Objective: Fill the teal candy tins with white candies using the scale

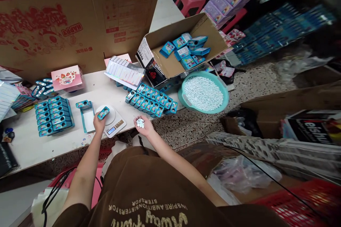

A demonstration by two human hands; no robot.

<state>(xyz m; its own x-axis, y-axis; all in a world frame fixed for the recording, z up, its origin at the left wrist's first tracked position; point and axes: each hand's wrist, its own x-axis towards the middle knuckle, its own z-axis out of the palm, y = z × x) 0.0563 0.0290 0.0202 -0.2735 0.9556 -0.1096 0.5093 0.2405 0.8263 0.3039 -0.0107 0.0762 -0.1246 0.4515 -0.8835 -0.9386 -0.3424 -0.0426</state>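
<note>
My left fingers pinch one blue tin on the scale; my right fingers cup white tablets, too clumped to count.

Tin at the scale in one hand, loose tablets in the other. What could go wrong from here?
1. The right hand cups loose white tablets by the edge of the table; a tilt could drop some onto the floor.
2. The left hand grips the blue tin at the scale; pressure from the fingers may skew the reading.
</note>
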